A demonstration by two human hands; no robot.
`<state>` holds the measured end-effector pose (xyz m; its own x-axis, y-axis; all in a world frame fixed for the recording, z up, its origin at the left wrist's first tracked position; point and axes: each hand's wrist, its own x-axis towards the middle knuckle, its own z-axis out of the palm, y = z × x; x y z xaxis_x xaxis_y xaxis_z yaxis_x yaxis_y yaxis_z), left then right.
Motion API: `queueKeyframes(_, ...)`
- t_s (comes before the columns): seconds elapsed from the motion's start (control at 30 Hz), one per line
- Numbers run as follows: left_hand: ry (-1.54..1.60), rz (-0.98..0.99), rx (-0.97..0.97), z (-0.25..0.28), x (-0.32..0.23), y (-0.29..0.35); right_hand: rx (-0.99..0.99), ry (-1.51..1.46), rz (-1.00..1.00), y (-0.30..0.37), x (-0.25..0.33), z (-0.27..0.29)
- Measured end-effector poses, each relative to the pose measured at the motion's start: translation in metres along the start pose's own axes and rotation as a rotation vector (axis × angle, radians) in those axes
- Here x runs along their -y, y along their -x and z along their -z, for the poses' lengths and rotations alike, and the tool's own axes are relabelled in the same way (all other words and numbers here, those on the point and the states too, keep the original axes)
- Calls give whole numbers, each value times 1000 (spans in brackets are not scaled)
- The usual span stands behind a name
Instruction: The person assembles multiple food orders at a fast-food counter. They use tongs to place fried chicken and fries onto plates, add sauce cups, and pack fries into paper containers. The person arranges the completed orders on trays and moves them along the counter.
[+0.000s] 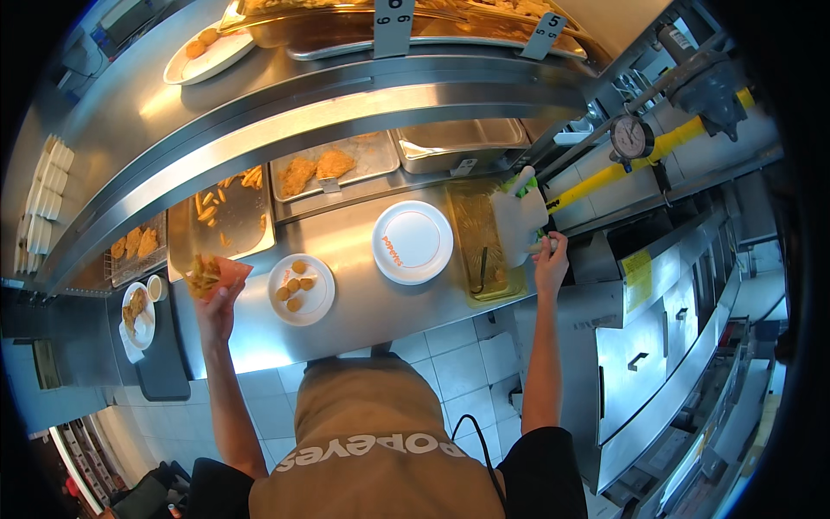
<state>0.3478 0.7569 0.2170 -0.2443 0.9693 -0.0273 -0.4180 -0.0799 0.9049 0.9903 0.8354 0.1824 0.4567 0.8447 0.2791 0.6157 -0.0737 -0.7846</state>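
- The tilted red packet (233, 272) seems best gripped softly, mouth raised, so that no fries (202, 277) fall.
- The left hand (216, 315) is curled around this packet, just beside the metal fries tray (244, 246).
- The right hand (551, 261) seems to pinch a handle of the white scoop (517, 223), over the yellowish tray (465, 227).
- Between the hands: a plate (318, 313) with round fried pieces (294, 304), and another white plate (424, 221).
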Motion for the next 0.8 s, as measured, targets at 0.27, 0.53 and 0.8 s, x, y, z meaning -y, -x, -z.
queueKeyframes(0.27,-63,29,-91,-5,-4,18,-7,22,-113,1,0,-10)
queueKeyframes(0.53,-67,83,-131,-13,-6,43,-155,208,152,122,77,-31)
queueKeyframes(0.8,-173,157,-224,-12,23,80,514,-161,39,182,111,-105)
